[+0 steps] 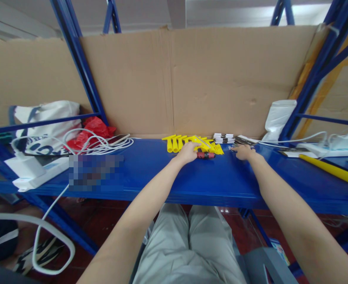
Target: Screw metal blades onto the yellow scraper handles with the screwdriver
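My left hand [189, 153] reaches to the back of the blue table, its fingers closed at a yellow plastic piece [203, 142] with a thin pale strip along its edge. Left of it, several yellow T-shaped plastic handles [172, 144] lie side by side. A red and black screwdriver handle [206, 156] shows just beyond that hand, partly covered by it. My right hand [242, 152] is lowered to the tabletop farther right, fingertips pinched together over small shiny bits [230, 148] too small to name. What it holds, if anything, is hidden.
Black and white packs [223, 138] are stacked behind my hands. Cables [111, 145], a power strip [46, 173], a red plastic bag [92, 132] and a cloth bag [48, 128] occupy the left. On the right are a white pouch [277, 120], another power strip [333, 150] and a long yellow piece [330, 169].
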{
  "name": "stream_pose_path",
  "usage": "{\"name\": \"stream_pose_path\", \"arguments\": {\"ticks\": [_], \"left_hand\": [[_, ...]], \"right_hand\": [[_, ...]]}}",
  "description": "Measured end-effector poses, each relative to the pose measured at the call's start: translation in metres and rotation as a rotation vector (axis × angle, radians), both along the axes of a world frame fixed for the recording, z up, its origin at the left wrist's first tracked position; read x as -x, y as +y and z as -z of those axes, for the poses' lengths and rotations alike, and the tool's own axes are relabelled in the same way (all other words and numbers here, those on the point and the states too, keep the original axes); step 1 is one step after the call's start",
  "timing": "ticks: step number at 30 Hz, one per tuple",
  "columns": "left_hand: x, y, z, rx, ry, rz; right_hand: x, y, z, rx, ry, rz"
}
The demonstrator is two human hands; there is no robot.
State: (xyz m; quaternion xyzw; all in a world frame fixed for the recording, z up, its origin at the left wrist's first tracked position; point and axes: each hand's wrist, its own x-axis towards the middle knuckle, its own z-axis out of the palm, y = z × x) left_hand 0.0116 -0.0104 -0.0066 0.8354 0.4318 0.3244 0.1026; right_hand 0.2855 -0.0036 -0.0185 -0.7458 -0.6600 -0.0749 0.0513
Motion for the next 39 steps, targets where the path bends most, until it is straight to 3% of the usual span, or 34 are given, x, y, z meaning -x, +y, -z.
{"name": "stream_pose_path", "arguments": {"ticks": [3,25,31,39], "left_hand": [[0.0,-0.002,-0.002,-0.002,0.018,0.003],[0.0,-0.003,-0.001,0.006,-0.012,0.005],[0.0,-0.003,-0.001,-0.004,0.003,0.009],[0.0,-0.002,0.005,-0.067,0.064,0.021]], "right_hand": [[0.008,-0.004,-0.003,0.074,0.022,0.063],[0.021,-0.005,-0.005,0.072,-0.104,-0.003],[0.029,-0.01,-0.011,-0.038,-0.031,-0.059],[0.027,-0.001,-0.008,0.023,0.149,-0.093]]}}
